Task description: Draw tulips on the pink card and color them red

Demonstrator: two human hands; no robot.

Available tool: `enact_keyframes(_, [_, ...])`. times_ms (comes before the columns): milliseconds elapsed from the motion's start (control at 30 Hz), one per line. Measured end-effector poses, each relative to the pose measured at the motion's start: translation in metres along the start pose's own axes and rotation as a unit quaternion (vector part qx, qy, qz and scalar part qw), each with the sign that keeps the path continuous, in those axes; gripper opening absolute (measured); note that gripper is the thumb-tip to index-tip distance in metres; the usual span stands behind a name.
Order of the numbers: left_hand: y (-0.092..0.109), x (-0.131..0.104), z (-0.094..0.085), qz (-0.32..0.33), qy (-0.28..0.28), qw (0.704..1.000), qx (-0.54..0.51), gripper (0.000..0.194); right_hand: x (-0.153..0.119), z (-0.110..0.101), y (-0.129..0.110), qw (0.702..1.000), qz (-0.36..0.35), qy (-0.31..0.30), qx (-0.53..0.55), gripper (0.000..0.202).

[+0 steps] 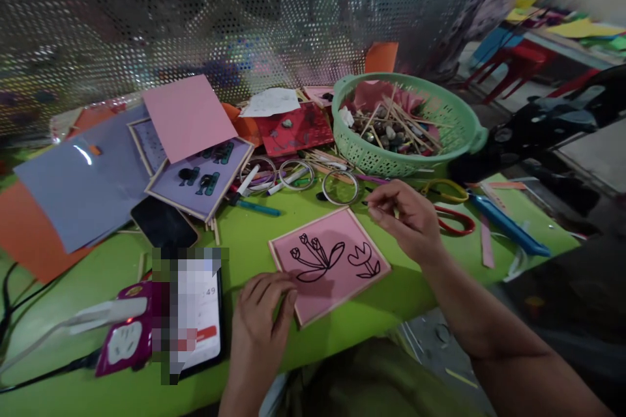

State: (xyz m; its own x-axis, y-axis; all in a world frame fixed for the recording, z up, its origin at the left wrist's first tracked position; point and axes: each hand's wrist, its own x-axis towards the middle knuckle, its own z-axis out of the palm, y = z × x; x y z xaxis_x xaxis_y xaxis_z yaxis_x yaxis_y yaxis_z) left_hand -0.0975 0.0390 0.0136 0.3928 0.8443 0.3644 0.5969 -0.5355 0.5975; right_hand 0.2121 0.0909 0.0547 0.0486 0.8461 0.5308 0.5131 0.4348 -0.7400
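Observation:
A pink card picture with a thin wooden stick frame [317,303] lies on the green table, bearing black flower outlines. My left hand [264,313] is at its left edge, with curled fingers and thumb against the frame. Above the picture's right corner, my right hand [405,218] is raised with thumb and forefinger pinched together. A small dark bit shows at those fingertips, too small to name. Just beyond them lies a metal ring [341,202], with more rings [296,189] farther left among pens.
A green basket [362,153] of sticks and stones stands behind. Red-handled scissors [457,220] and a blue cutter [511,225] lie right. Left are a purple framed picture [195,199], a dark phone [163,225], a lit phone [208,332] and a power strip [130,339] with cables.

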Motion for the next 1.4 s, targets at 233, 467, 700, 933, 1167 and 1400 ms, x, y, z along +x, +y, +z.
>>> enact_keyframes(233, [0.008,0.002,0.000,-0.011,0.016,1.000,-0.011,0.013,0.000,0.002,0.002,0.999,0.016,-0.006,-0.029,0.003])
enact_keyframes(467, [0.011,0.003,0.001,-0.010,0.037,0.999,-0.009,0.014,0.002,0.010,0.016,0.998,0.056,0.003,-0.039,0.005])
enact_keyframes(700, [0.012,-0.002,0.002,-0.016,0.030,0.999,-0.020,0.013,0.026,0.017,0.027,0.994,0.081,-0.032,-0.069,0.014])
enact_keyframes(933, [0.011,-0.004,0.004,-0.019,0.026,0.999,-0.015,0.009,0.089,0.044,0.033,0.943,0.102,-0.124,-0.290,0.030])
enact_keyframes(1167, [0.010,-0.004,0.005,-0.017,0.027,0.999,-0.016,0.011,0.122,0.086,0.043,0.880,0.119,-0.196,-0.415,0.031])
enact_keyframes(1400, [0.009,-0.006,0.006,-0.020,0.027,0.999,-0.018,0.009,0.128,0.095,0.056,0.857,0.130,-0.205,-0.454,0.026])
